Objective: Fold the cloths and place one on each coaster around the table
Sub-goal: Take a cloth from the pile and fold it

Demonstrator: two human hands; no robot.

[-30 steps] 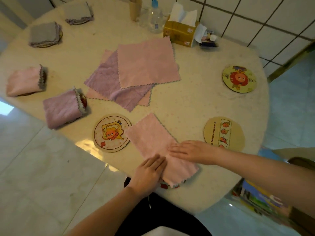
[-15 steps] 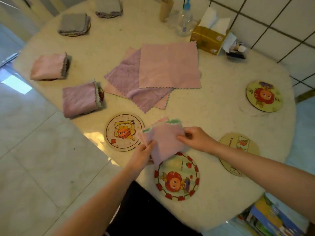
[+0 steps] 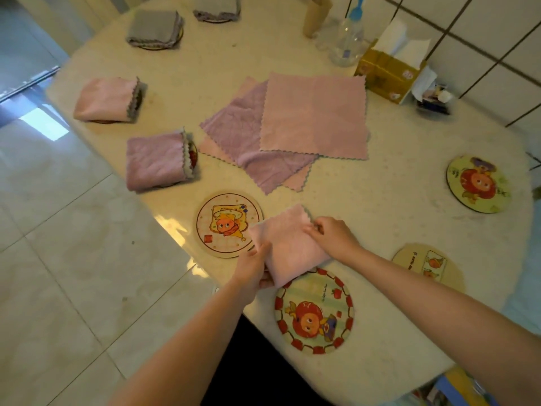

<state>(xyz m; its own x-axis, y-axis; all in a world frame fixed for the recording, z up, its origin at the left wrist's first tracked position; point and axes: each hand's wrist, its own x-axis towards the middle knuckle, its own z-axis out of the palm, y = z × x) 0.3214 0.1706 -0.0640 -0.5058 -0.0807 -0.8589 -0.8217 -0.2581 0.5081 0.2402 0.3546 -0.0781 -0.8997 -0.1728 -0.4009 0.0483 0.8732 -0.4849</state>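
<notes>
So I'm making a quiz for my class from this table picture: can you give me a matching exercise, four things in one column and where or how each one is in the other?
Things:
1. pink cloth
2. grey cloth
3. tissue box
4. red-bordered coaster

Places or states:
A. bare, at the near table edge
B. folded on a far coaster
C. held by both hands, left hand and right hand
D. by the tiled wall

Pairs: 1-C, 2-B, 3-D, 4-A
</notes>
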